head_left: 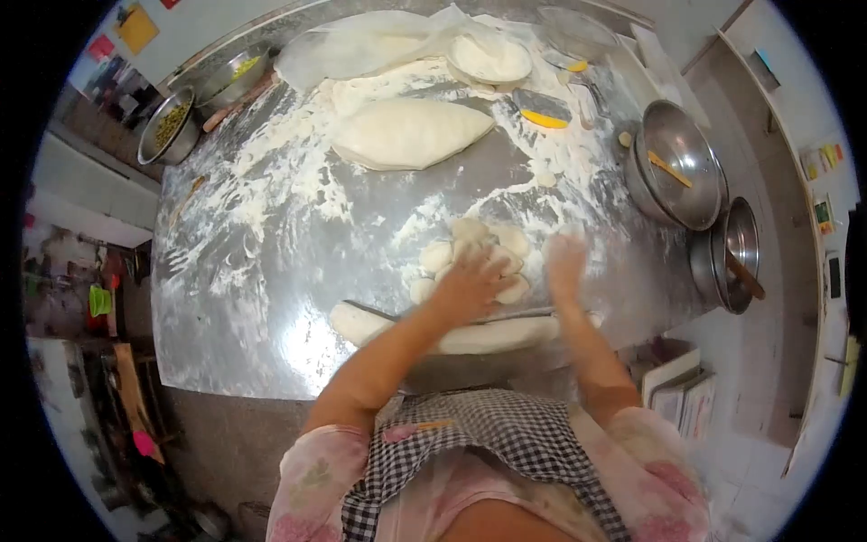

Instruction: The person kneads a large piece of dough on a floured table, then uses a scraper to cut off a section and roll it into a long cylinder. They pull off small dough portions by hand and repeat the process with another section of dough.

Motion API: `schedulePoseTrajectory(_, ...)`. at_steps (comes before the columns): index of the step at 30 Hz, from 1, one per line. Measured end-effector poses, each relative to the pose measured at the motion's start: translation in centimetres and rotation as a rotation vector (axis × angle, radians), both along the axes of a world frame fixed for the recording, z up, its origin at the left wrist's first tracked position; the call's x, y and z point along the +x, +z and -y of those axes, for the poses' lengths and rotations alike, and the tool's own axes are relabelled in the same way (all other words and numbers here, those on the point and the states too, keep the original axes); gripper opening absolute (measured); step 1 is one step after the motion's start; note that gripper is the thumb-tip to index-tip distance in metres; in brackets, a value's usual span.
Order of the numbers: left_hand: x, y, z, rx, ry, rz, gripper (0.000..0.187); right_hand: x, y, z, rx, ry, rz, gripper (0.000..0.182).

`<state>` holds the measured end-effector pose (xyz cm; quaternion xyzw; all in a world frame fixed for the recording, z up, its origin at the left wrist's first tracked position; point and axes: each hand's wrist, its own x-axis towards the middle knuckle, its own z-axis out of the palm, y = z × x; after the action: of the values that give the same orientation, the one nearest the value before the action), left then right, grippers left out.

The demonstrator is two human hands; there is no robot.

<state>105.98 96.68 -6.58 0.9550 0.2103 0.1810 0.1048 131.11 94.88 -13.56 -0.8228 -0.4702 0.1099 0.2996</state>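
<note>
My left hand (471, 285) lies with fingers spread on a cluster of small round dough pieces (470, 231) on the floured metal table. To the right of the cluster, my right hand (566, 260) is over loose flour, its fingers smeared by motion. Between my forearms and out past the left one runs a long dough roll (497, 335) along the near edge. Beyond the pieces sits a large smooth mound of dough (411, 134).
At the back are a flour bowl (489, 61), plastic sheeting (352, 47) and a yellow-edged dough scraper (543, 108). Metal bowls (677, 167) line the right edge. Bowls of chopped vegetables (170, 126) stand at the back left. Flour streaks cover the metal table (235, 334).
</note>
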Motion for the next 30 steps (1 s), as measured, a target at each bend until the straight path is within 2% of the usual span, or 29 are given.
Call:
schedulePoseTrajectory(2, -2.5, 0.6, -3.9, 0.012, 0.12, -0.098, 0.06, -7.5, -1.8, -3.8, 0.012, 0.165, -0.112, 0.05)
schedulePoseTrajectory(3, -4.2, 1.2, -5.6, -0.026, 0.241, -0.154, 0.06, -10.5, -0.3, -5.2, 0.047, 0.282, -0.154, 0.049)
schedulePoseTrajectory(4, -6.1, 1.7, -7.1, -0.065, 0.364, -0.211, 0.059, -12.8, 2.8, -5.1, 0.084, 0.387, -0.227, 0.05)
schedulePoseTrajectory(5, -8.4, 1.3, -8.4, 0.002, 0.542, -0.224, 0.06, -15.1, 6.2, -4.9, 0.113, 0.492, -0.308, 0.051)
schedulePoseTrajectory(6, -10.5, 1.0, -9.4, 0.078, 0.722, -0.231, 0.061, -16.3, 8.8, -4.0, 0.147, 0.597, -0.123, 0.053)
schedulePoseTrajectory(7, -12.4, 1.5, -9.4, 0.048, 0.721, -0.194, 0.062, -17.2, 10.6, -3.1, 0.183, 0.699, 0.067, 0.055)
schedulePoseTrajectory(9, -15.3, 2.9, -8.2, -0.011, 0.715, -0.12, 0.063, -18.5, 12.7, -1.2, 0.004, 0.918, 0.171, 0.055)
schedulePoseTrajectory(10, -15.8, 2.7, -7.3, -0.019, 0.605, -0.1, 0.063, -19.0, 13.0, -0.8, -0.089, 1.022, 0.224, 0.054)
schedulePoseTrajectory(13, -15.9, 2.3, -4.1, -0.043, 0.321, -0.078, 0.061, -19.2, 10.6, -2.0, -0.114, 1.299, 0.438, 0.055)
schedulePoseTrajectory(15, -14.9, 2.7, -2.8, -0.049, 0.202, -0.124, 0.058, -16.2, 10.5, -4.9, -0.227, 1.227, 0.551, 0.053)
schedulePoseTrajectory(16, -15.4, 2.1, -3.6, -0.038, 0.326, -0.133, 0.056, -14.5, 11.1, -7.0, -0.361, 1.06, 0.483, 0.052)
schedulePoseTrajectory(18, -16.2, 0.5, -6.5, -0.02, 0.577, -0.145, 0.054, -10.2, 9.9, -11.2, -0.343, 0.744, 0.59, 0.053)
schedulePoseTrajectory(19, -16.2, 1.9, -7.6, 0.001, 0.788, -0.066, 0.048, -8.7, 7.7, -12.6, -0.192, 0.59, 0.755, 0.054)
schedulePoseTrajectory(22, -19.6, 0.5, -12.1, 0.059, 1.013, 0.151, 0.044, -11.0, 7.6, -16.7, -0.11, 0.458, 0.322, 0.058)
schedulePoseTrajectory(23, -20.4, 0.3, -13.5, 0.043, 1.096, 0.124, 0.045, -13.4, 7.6, -17.0, -0.126, 0.562, 0.294, 0.06)
schedulePoseTrajectory(25, -19.7, 0.4, -16.1, 0.002, 1.253, 0.074, 0.046, -20.2, 8.6, -12.8, -0.166, 0.761, 0.244, 0.063)
schedulePoseTrajectory(27, -18.7, -2.2, -18.7, -0.194, 1.198, 0.066, 0.053, -23.4, 8.1, -8.4, -0.215, 1.009, 0.45, 0.068)
schedulePoseTrajectory(28, -16.3, -1.1, -17.7, -0.371, 1.174, 0.179, 0.059, -23.3, 8.7, -6.8, -0.241, 1.181, 0.526, 0.064)
schedulePoseTrajectory(29, -13.8, -2.5, -16.6, -0.101, 1.117, 0.073, 0.057, -22.9, 9.3, -5.8, -0.269, 1.35, 0.604, 0.06)
schedulePoseTrajectory(30, -11.7, -3.7, -15.6, 0.005, 1.032, 0.101, 0.056, -21.5, 9.1, -5.6, -0.288, 1.308, 0.56, 0.058)
